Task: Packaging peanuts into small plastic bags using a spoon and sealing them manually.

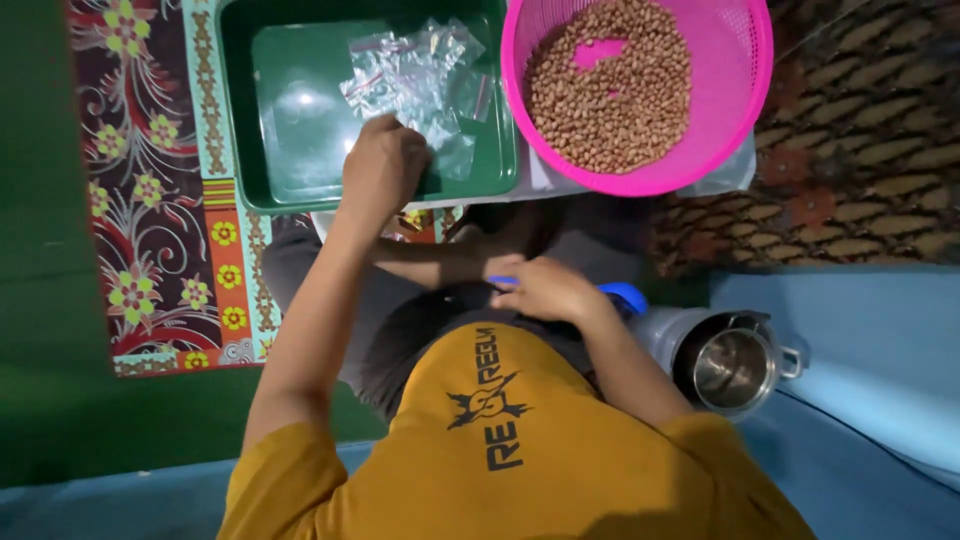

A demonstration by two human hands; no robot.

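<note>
Over the green plastic tray (300, 190), left hand (383, 160) pinches clear plastic bags (415, 75); right hand (545, 288) fingers curl on blue object (622, 295); bags could slip, spilling the pink basket (735, 90).

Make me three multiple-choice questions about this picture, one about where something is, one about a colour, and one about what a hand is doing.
1. Where do the clear plastic bags lie?
A. In the green tray
B. In the basket
C. In the metal pot

2. What colour is the basket that holds the peanuts?
A. Blue
B. Pink
C. Yellow

3. What is the left hand doing?
A. Resting in the peanuts
B. Holding the pot
C. Reaching into the tray at the bags

Answers:
1. A, the bags sit in a heap inside the tray.
2. B, its mesh wall and rim are bright pink.
3. C, the hand is over the tray with its fingers at the edge of the bags, while the right hand stays close to the body by a blue thing.
</note>
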